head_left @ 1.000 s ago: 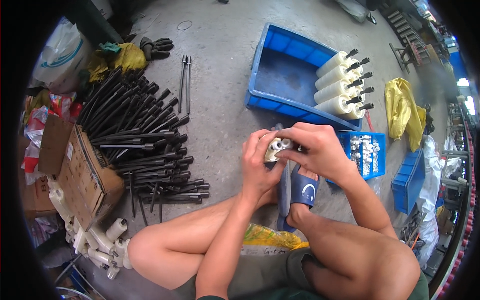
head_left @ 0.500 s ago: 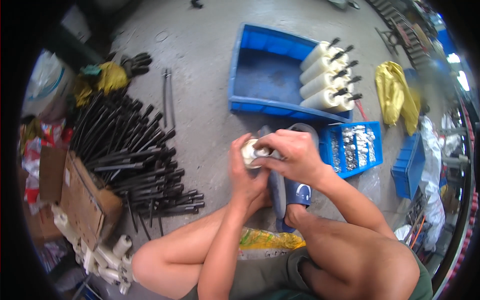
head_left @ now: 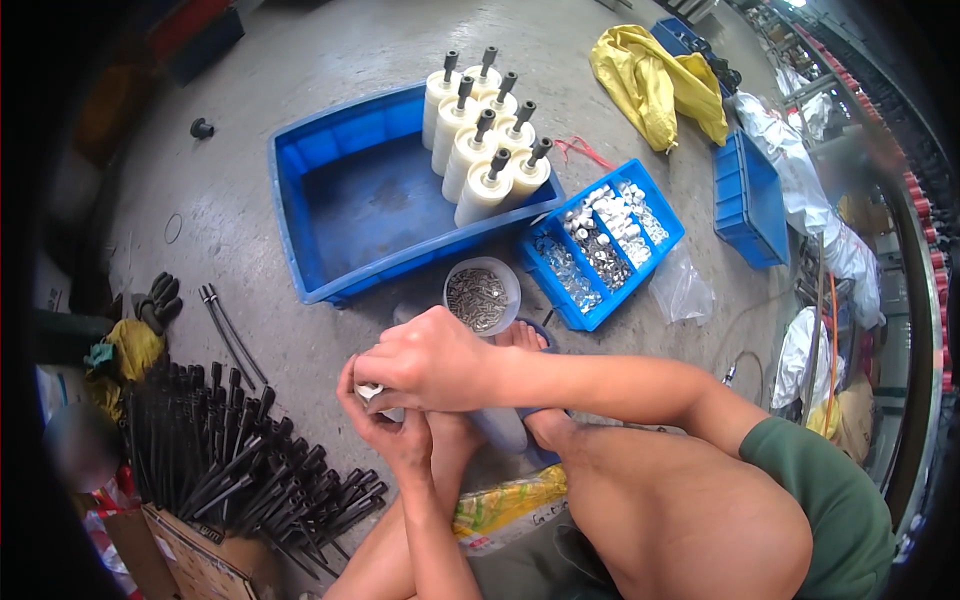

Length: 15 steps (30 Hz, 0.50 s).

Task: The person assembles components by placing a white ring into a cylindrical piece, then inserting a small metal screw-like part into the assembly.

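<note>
My left hand (head_left: 402,440) is closed around a white cylinder (head_left: 371,391), of which only a small part of the end shows. It resembles the white rollers (head_left: 480,190) standing in the tray, each with a black rod sticking out of its top. My right hand (head_left: 425,355) covers the cylinder's end from above, its fingers curled down. Whatever lies under those fingers is hidden. A round tub (head_left: 512,290) of small metal pins stands just beyond my right wrist.
The large blue tray (head_left: 285,215) stands ahead. Right of it sits a blue divided box (head_left: 655,255) of washers and white caps. Black rods (head_left: 235,450) lie piled at left, above a cardboard box (head_left: 190,550). Farther right are a yellow sack (head_left: 635,90) and a blue crate (head_left: 750,200).
The view has swung to the right. My right hand's fingers were pinching at the cylinder's end; now the hand lies over that end with its back up. My left hand still holds the cylinder.
</note>
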{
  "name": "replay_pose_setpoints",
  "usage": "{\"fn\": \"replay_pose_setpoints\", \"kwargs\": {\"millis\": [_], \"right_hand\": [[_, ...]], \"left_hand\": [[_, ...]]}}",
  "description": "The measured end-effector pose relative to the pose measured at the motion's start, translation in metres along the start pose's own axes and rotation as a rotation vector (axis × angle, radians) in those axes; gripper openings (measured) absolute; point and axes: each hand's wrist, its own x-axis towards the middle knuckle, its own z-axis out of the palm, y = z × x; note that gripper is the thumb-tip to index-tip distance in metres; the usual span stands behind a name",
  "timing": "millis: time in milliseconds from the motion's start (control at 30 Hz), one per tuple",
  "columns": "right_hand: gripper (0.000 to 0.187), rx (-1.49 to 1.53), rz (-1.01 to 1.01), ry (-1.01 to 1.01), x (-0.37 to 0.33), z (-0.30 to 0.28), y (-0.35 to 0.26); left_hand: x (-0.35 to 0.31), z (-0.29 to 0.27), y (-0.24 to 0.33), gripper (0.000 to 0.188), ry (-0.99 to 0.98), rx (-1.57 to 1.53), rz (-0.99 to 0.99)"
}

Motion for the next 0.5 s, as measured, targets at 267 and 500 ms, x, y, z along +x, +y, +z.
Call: {"fn": "replay_pose_setpoints", "kwargs": {"millis": [267, 500], "right_hand": [[0.040, 0.146, -0.012, 0.075, -0.012, 0.009, 0.003], [0.019, -0.131, 0.538, 0.300, -0.087, -0.091, 0.100]], "left_hand": [[0.000, -0.006, 0.000, 0.070, 0.008, 0.063, 0.074], [0.011, -0.016, 0.020, 0.040, 0.043, 0.176, 0.185]]}}
